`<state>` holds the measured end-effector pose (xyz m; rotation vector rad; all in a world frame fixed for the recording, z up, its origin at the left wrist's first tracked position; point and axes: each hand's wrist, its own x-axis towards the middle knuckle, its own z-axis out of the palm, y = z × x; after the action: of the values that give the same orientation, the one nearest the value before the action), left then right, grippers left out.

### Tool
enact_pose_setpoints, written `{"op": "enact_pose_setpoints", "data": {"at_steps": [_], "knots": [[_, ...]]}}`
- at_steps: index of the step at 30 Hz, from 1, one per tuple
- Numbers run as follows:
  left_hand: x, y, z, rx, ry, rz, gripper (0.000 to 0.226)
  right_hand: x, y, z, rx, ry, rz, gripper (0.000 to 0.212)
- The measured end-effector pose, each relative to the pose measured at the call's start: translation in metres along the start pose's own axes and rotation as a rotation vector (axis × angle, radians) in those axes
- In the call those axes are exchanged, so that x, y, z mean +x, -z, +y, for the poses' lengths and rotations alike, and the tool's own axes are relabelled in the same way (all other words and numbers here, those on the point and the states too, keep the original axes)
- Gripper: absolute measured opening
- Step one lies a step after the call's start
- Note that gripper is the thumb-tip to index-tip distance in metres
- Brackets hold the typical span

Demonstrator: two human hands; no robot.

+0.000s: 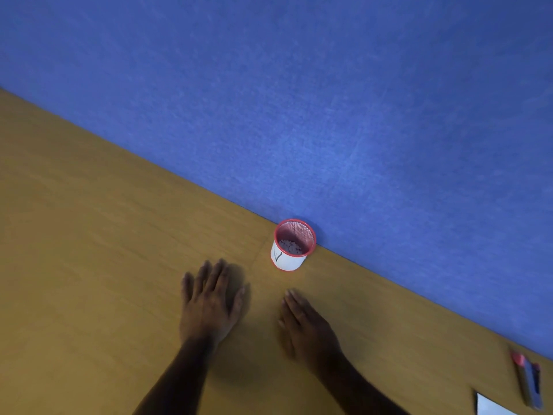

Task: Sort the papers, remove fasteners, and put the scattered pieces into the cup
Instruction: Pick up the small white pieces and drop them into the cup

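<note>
A blue felt-like partition wall [329,100] fills the far and right part of the view, meeting the tan wood-grain surface [89,235] along a slanted line. It makes a backstop: the cup is set right up against its foot, probably so it stays put and out of the working area.

On the surface, both bare hands lie palm down with nothing under them that can be seen. The left hand [209,304] is flat, its fingers [209,274] spread apart and pointing toward the far side. The right hand [305,322] is just beside it, its fingers [293,301] held together and straight, holding nothing. They look placed to sweep or feel over the wood for small bits, though motion blur makes any such bits impossible to pick out.

The small round red wire-mesh cup with a white paper wrap round its lower part [291,245] stands upright beyond the hands, slightly right of the gap between them, near but not touching either. A layer of small pale pieces shows in its bottom, so by my reading the gathering is well along.

At the near right edge lies a long narrow blue-grey and red tool [529,381], perhaps a stapler or staple remover; blur prevents certainty. Just nearer and left of it a corner of white paper [490,407] pokes into view. Both lie well apart from the hands, and nothing stands between the hands and the cup.
</note>
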<state>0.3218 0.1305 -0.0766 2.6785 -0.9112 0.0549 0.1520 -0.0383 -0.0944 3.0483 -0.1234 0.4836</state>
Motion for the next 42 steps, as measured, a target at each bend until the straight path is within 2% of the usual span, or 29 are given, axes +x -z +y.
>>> {"op": "enact_pose_setpoints", "data": {"at_steps": [5, 14, 22, 24, 27, 30, 33, 42], "knots": [[0.001, -0.001, 0.0, 0.0, 0.008, -0.022, 0.067, -0.018, 0.003, 0.003, 0.015, 0.081, -0.013, 0.03], [0.0, 0.0, -0.001, 0.009, 0.008, -0.03, 0.069, -0.01, 0.016, 0.008, 0.063, 0.189, -0.074, 0.045], [0.001, 0.001, 0.0, 0.016, 0.009, -0.037, 0.069, -0.025, 0.023, 0.032, 0.164, 0.232, -0.177, 0.043], [0.0, 0.002, 0.0, 0.014, 0.007, -0.03, 0.068, -0.024, 0.027, 0.032, 0.263, 0.116, -0.127, 0.046], [0.0, 0.002, 0.001, 0.007, 0.009, -0.018, 0.068, -0.018, 0.032, 0.029, 0.4, -0.254, 0.043, 0.038], [-0.001, 0.002, 0.002, 0.01, 0.009, -0.014, 0.068, -0.011, 0.033, 0.029, 0.5, -0.559, -0.011, 0.054], [0.0, 0.001, 0.002, 0.0, 0.01, -0.009, 0.067, -0.007, 0.031, 0.028, 0.527, -0.612, -0.075, 0.057], [0.0, 0.001, 0.001, 0.007, 0.015, -0.023, 0.067, -0.006, 0.019, 0.021, 0.572, -0.589, -0.033, 0.026]]}}
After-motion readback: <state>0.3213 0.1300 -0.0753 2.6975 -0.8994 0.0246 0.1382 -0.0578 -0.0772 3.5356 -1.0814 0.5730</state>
